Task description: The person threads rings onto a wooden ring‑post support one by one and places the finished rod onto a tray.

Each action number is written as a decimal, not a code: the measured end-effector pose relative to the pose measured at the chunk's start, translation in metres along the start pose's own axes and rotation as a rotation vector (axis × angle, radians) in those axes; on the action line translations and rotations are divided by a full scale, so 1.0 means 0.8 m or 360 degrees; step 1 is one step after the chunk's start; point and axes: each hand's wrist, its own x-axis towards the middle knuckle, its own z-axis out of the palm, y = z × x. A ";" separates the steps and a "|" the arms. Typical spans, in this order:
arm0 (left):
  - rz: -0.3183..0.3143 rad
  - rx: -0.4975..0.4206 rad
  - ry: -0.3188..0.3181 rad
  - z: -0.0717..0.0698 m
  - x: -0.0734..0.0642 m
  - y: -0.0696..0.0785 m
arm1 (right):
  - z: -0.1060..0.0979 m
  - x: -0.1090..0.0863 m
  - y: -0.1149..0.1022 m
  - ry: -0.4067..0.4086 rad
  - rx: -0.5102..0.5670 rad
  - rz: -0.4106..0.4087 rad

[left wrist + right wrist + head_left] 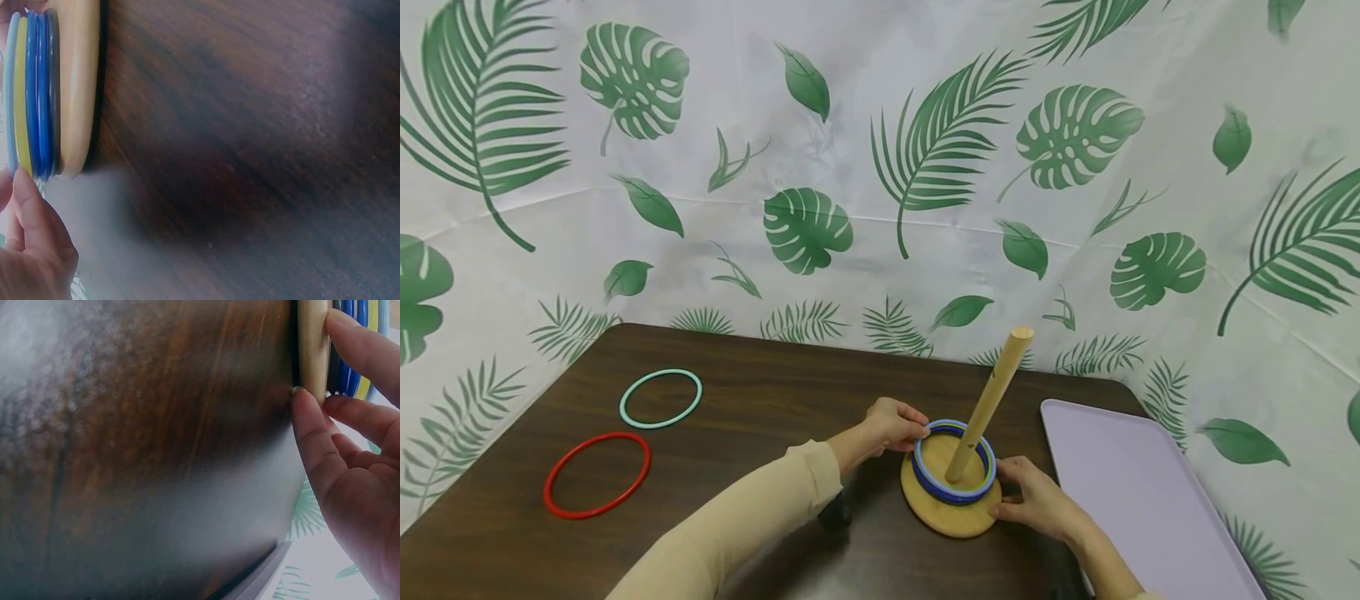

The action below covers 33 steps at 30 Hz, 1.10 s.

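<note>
A light blue ring (922, 477) tops a stack of rings around the wooden peg (992, 400). Beneath it lie a yellow ring (21, 94), blue rings (42, 94) and a dark ring (55, 94), above the round wooden base (951, 521). At the stack's far left, my left hand (891, 427) pinches the light blue ring, its fingertips touching the yellow one too. On the opposite side my right hand (1037, 498) grips the base's edge (312, 350) between thumb and fingers, close beside the rings. Some fingertips are hidden behind the rings.
On the left of the dark wooden table (760, 367) lie a red ring (550, 492) and a pale turquoise ring (625, 407), apart from each other. A lilac tray (1142, 500) sits at the right edge. Behind hangs a leaf-patterned curtain (850, 150).
</note>
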 end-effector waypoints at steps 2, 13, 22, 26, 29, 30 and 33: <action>-0.0002 0.0000 -0.0002 0.000 0.000 -0.001 | 0.000 0.000 0.000 0.0000 -0.0007 0.0003; 0.0050 -0.0054 -0.0091 -0.013 -0.005 -0.006 | 0.001 0.000 -0.004 -0.0032 0.0024 0.0042; 0.0168 -0.0055 -0.0230 -0.053 -0.006 -0.014 | 0.000 0.000 -0.005 -0.0043 0.0031 0.0043; 0.0166 -0.0025 -0.0272 -0.083 -0.008 -0.019 | 0.000 -0.001 -0.006 -0.0051 0.0037 0.0049; 0.0167 0.0014 -0.0290 -0.107 -0.012 -0.023 | 0.000 -0.001 -0.005 -0.0048 0.0026 0.0038; 0.0169 0.0030 -0.0298 -0.115 -0.014 -0.024 | 0.000 -0.001 -0.005 -0.0046 0.0022 0.0034; 0.0182 0.0066 -0.0309 -0.140 -0.019 -0.028 | 0.000 -0.001 -0.005 -0.0029 0.0004 0.0025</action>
